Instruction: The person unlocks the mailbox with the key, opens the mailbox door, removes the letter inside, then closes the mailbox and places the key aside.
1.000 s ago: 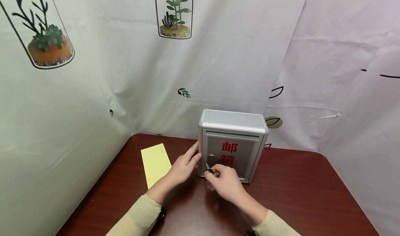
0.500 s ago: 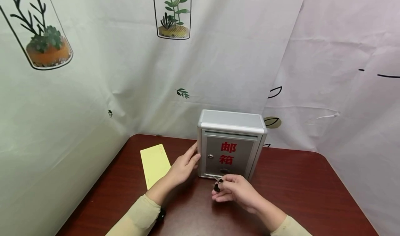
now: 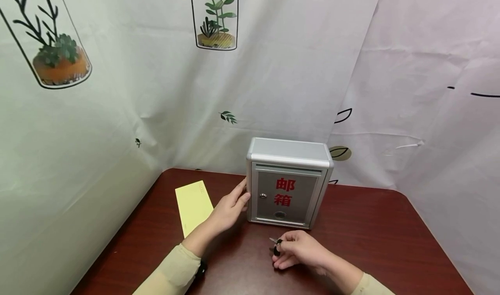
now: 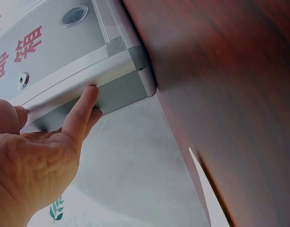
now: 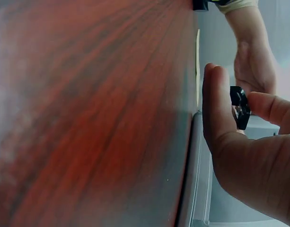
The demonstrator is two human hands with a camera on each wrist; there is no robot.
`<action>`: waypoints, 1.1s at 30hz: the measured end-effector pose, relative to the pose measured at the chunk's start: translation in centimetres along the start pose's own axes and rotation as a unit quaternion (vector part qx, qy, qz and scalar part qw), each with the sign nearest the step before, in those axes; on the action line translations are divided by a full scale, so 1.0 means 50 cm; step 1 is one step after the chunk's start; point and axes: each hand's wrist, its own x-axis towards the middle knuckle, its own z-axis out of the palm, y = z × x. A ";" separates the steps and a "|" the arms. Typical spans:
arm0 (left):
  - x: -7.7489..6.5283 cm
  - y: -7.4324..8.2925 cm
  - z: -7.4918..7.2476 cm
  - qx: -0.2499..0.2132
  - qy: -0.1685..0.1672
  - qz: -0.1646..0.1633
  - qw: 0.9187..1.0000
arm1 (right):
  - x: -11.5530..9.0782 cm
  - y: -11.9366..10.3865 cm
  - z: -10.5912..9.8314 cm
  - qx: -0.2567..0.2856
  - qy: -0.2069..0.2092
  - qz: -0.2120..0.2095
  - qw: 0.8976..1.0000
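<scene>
A silver metal mailbox (image 3: 305, 195) with red characters stands upright at the back of the table, its front door closed. My left hand (image 3: 226, 210) rests against its left side; in the left wrist view the fingers (image 4: 81, 111) lie fairly straight along that side, with the thumb near the front edge. In front of the mailbox and apart from it, my right hand (image 3: 306, 249) pinches a key with a black head (image 3: 277, 248) between thumb and fingers, metal blade pointing left. The key's black head (image 5: 236, 96) also shows between the fingertips in the right wrist view.
A yellow envelope (image 3: 194, 204) lies flat on the dark red table (image 3: 371, 234), left of the mailbox and partly behind my left forearm. A small round lock (image 3: 263, 196) sits at the door's left edge. Pale printed cloth (image 3: 273, 82) hangs behind and beside the table.
My right hand has drawn back from the mailbox front, toward me and slightly right, still holding the key. The left hand stays on the mailbox's side.
</scene>
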 end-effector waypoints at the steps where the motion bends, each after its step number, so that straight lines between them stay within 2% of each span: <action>1: 0.002 -0.010 0.000 0.000 -0.002 0.000 1.000 | 0.000 0.002 0.000 -0.002 0.000 0.001 1.000; 5: 0.001 -0.003 0.004 -0.003 0.008 -0.005 1.000 | 0.000 0.009 0.000 -0.015 -0.004 0.007 1.000; 12: -0.005 0.032 0.008 0.002 0.024 -0.009 1.000 | -0.005 0.017 -0.001 -0.037 -0.016 0.008 0.999; 20: 0.004 -0.004 0.005 0.005 0.010 0.003 1.000 | -0.019 0.012 -0.021 -0.057 0.003 0.007 0.998; 25: 0.004 -0.011 -0.003 0.008 -0.006 0.010 1.000 | -0.027 0.002 -0.046 -0.065 0.023 -0.002 0.998; 28: 0.001 -0.010 -0.008 0.028 -0.005 0.006 1.000 | -0.030 -0.002 -0.063 -0.075 0.038 -0.010 0.996; 33: -0.005 -0.010 -0.017 0.093 0.003 0.001 0.996 | -0.040 -0.002 -0.091 -0.094 0.070 -0.022 0.993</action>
